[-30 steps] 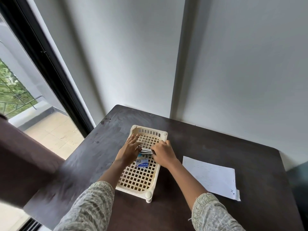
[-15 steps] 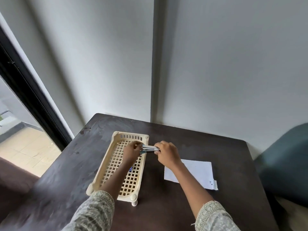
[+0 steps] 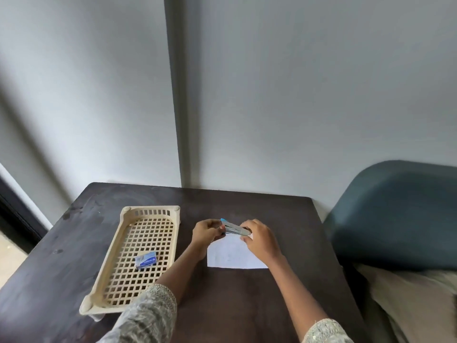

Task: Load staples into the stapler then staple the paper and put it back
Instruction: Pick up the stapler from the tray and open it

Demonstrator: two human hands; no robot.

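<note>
Stapler (image 3: 234, 229): being held in the air between both hands, above the far edge of the paper; it is lying roughly level, with its blue-tipped end pointing toward the left hand and its grey metal body running toward the right hand.
Left hand (image 3: 206, 233): curling its fingers around the blue end of the stapler, gripping it closely.
Right hand (image 3: 259, 237): pinching the other end of the stapler with fingers drawn together; whether the stapler is being opened cannot be told, as the view is blurred.
Paper (image 3: 232, 254): lying flat on the table, partly covered by the hands and the right forearm, its near edge showing fully.
Staple box (image 3: 146, 260): sitting inside the tray toward its near half, blue with pale print, well apart from the hands.
Tray (image 3: 128, 219): resting on the table to the left of the hands, cream-coloured with a grid floor, holding only the staple box.
Table (image 3: 247, 305): dark wood, standing against a pale wall.
Sleeves (image 3: 150, 315): patterned, covering the arms near the elbows.
</note>
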